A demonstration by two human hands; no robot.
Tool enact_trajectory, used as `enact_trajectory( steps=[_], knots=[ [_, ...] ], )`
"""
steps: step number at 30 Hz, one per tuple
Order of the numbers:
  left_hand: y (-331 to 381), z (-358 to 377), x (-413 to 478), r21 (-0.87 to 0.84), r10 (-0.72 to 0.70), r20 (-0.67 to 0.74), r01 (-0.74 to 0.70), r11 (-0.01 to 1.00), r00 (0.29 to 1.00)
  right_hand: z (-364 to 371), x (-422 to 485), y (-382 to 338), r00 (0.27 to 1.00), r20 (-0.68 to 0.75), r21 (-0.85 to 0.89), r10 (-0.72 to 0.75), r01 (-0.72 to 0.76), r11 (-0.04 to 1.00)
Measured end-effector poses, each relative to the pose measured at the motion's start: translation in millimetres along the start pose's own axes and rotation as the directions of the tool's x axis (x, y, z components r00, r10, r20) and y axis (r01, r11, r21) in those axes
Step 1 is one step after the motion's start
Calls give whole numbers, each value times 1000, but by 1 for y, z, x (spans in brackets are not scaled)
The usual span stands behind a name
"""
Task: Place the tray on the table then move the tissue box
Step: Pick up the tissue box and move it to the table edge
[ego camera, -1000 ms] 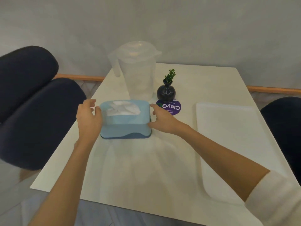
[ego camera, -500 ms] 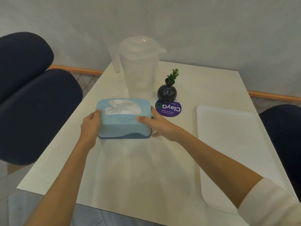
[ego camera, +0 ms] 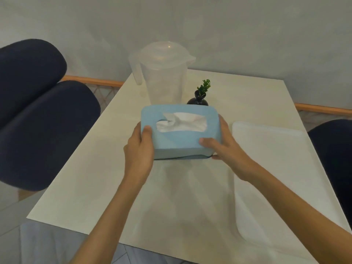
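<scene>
From the head camera, both hands were clamped on the blue tissue box (ego camera: 179, 130) at the centre of the frame, the left hand (ego camera: 140, 149) on its left end and the right hand (ego camera: 226, 147) on its right end. Half a second earlier the box had sat flat on the tabletop (ego camera: 106, 178); now it was raised and tipped toward the camera, hiding the purple disc and most of the dark vase (ego camera: 198, 101). The white tray (ego camera: 266, 168) lay at the right of the frame, unmoved. The clear jug (ego camera: 162, 77) stood behind the box.
</scene>
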State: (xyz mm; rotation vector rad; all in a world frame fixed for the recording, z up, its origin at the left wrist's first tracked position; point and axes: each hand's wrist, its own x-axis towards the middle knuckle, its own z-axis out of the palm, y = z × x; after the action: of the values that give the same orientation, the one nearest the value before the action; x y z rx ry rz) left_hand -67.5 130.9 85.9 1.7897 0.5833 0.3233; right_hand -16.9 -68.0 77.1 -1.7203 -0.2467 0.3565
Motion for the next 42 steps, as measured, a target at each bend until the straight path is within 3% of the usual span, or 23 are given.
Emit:
enact_trajectory(
  steps=[7,14,23,33,42],
  knots=[
    [51,84,-27,-67,164,226,-153,986,960,-109,-34,-17,979,-202,-86,-15,-3,996],
    [96,203,-10,-54,238,370,-235,970,898,-219,-17,0,937,-346,-23,41,-53,998],
    [97,333,63,53,68,368,-93,994,927,-306,75,48,940,-316,40,124,-117,992],
    [68,395,125,124,-145,377,105,987,915,-345,137,90,953,-216,88,213,-199,976],
    [72,428,167,89,-104,463,70,993,880,-375,174,97,956,-239,31,170,-168,985]
  ],
)
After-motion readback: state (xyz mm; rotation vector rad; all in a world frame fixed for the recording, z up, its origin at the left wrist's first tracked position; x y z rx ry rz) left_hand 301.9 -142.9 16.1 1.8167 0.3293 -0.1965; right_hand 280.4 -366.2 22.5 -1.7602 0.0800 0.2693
